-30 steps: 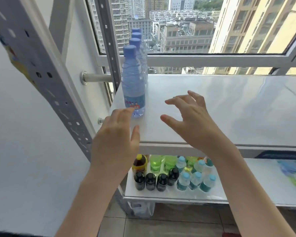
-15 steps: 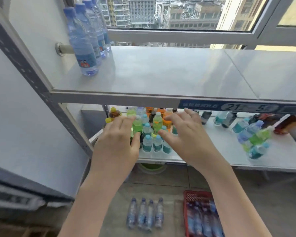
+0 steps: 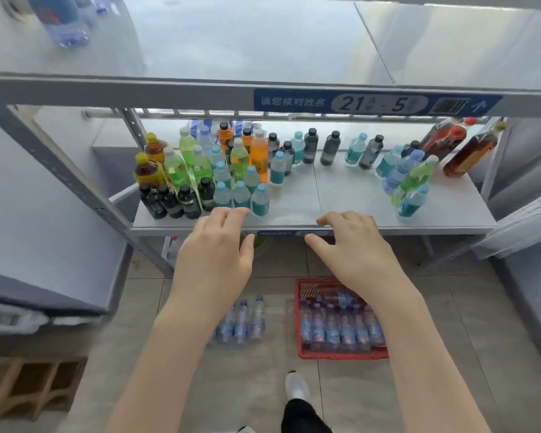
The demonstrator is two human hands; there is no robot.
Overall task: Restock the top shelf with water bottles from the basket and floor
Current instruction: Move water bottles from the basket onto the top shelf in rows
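Left hand (image 3: 214, 254), right hand (image 3: 353, 248) outstretched, palms down (both relaxed)

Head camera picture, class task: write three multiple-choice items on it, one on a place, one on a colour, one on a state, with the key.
1. The basket stands: A on the top shelf; B on the floor; C on the lower shelf.
2. The basket is: A green; B blue; C red.
3. The left hand and the right hand are: A both open and empty; B both gripping bottles; C both on the basket.
Key: 1 B, it sits on the floor beside the loose water bottles; 2 C, its rim and walls are red; 3 A, the fingers are spread and hold nothing.
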